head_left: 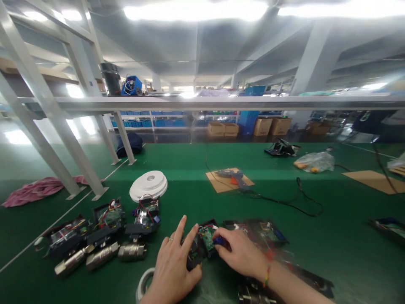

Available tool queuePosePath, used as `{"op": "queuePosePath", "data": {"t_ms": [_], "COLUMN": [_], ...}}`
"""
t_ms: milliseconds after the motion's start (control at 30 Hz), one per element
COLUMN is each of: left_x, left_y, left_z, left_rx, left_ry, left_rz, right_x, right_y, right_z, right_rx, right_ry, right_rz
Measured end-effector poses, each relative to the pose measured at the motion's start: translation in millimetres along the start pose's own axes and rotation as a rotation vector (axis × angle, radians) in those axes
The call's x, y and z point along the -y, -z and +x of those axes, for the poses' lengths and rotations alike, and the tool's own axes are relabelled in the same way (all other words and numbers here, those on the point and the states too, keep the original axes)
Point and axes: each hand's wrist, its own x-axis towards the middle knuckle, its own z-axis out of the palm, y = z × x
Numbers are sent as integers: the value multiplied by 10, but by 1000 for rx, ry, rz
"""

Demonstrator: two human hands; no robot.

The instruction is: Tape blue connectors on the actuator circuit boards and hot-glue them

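Note:
A black housing with a green circuit board inside lies in front of me, with thin wires and a white plug at its far side. My left hand rests over its left side, two fingers stretched forward and the thumb against the near edge, steadying it. Fingers of my right hand are pinched around a small blue part at the board's right edge. Its exact kind is hidden by the fingertips. Part of the housing is covered by my left hand.
Several similar units with metal valve bodies stand at the left. More open housings lie right, beside my right forearm. A white reel, a glue gun on cardboard and its black cable lie farther back. A tape roll sits near my left wrist.

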Motion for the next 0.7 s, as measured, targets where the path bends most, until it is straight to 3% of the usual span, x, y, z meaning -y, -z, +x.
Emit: {"op": "queuePosePath", "data": {"t_ms": [167, 300, 367, 467, 567, 700], "left_x": [112, 481, 606, 587, 457, 483], "left_y": [114, 345, 405, 314, 74, -158], "left_z": [-130, -505, -721, -925, -971, -1036], "left_rx": [-61, -439, -550, -437, -321, -226], "left_ry": [-89, 7, 109, 204, 272, 272], "left_rz": [28, 54, 84, 140, 169, 149], "right_x": [22, -22, -76, -146, -166, -152], "right_y": [22, 66, 65, 38, 4, -28], "right_z": [21, 69, 107, 153, 164, 163], "right_rx": [88, 195, 248, 331, 386, 303], "right_ry": [67, 150, 176, 160, 158, 171], "right_rz": [-1, 73, 118, 208, 317, 266]}}
